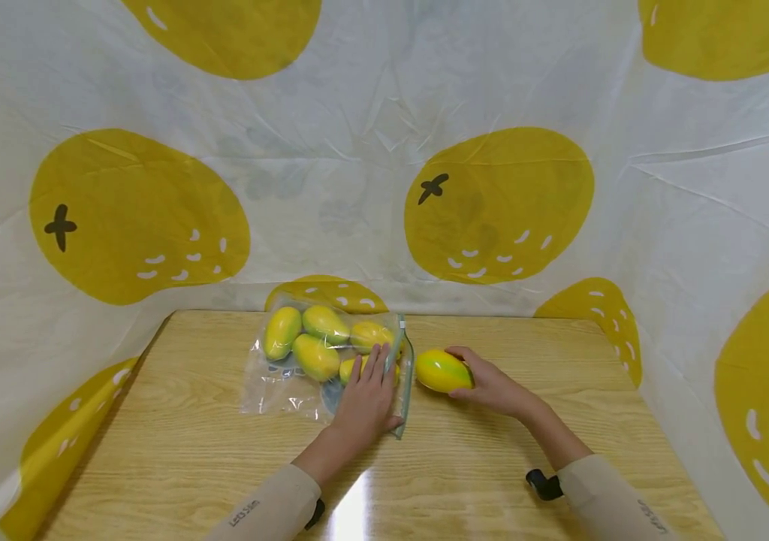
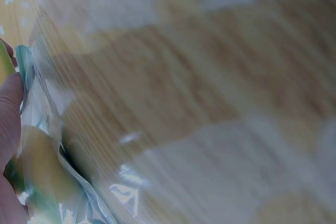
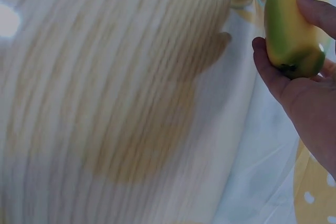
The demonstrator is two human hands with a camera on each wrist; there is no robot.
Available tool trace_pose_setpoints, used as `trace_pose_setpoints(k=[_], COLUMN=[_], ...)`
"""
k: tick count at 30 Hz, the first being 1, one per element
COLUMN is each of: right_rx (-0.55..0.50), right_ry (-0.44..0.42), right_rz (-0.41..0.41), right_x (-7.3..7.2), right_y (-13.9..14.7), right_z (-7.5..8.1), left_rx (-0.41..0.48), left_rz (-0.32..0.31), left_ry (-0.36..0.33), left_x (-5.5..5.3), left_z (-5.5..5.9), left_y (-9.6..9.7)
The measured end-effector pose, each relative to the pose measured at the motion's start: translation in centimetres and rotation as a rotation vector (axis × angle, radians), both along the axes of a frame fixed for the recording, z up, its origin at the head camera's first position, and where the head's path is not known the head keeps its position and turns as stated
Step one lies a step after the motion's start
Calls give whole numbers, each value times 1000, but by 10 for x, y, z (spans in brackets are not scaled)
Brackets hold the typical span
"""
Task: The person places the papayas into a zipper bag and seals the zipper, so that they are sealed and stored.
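Observation:
A clear zip bag [image 1: 269, 394] lies on the table with several yellow-green mangoes [image 1: 317, 357] inside. Its green-edged mouth faces right. My left hand [image 1: 366, 394] rests on the bag near that mouth, fingers stretched over a mango and thumb by the zip edge. Just right of the mouth, my right hand [image 1: 493, 385] grips another mango [image 1: 440, 370] by its near end, outside the bag. The right wrist view shows this mango [image 3: 294, 24] between thumb and fingers. In the left wrist view, the bag edge [image 2: 31, 87] rises beside part of the left hand.
The wood-grain table [image 1: 175, 451] runs back to a white cloth [image 1: 330, 203] printed with large yellow fruits, which also hangs along both sides. A dark strap piece [image 1: 544, 485] sticks out at the right cuff. Light glares off the table's front.

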State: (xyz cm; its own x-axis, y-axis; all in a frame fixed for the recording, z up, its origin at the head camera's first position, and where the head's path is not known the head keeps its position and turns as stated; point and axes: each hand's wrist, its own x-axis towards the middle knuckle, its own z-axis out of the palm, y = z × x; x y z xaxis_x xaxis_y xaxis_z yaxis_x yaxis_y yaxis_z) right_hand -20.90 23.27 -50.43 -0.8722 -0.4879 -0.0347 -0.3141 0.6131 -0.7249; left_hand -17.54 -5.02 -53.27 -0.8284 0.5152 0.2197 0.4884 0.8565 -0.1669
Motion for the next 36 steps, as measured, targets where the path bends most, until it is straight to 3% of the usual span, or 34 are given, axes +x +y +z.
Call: trace_pose_setpoints(k=[10, 20, 31, 36], right_rx=[-20, -69, -23, -8], right_ry=[-36, -49, 95, 88], right_rz=[-17, 41, 95, 36], right_x=[0, 2, 1, 1], right_y=[-14, -22, -35, -38], right_z=[-7, -8, -5, -5], left_rx=[34, 58, 38, 33], left_rz=[-14, -10, -19, -27], left_ry=[15, -23, 12, 27], left_x=[1, 0, 0, -1], left_z=[-4, -4, 0, -1], left_y=[0, 0, -1, -2])
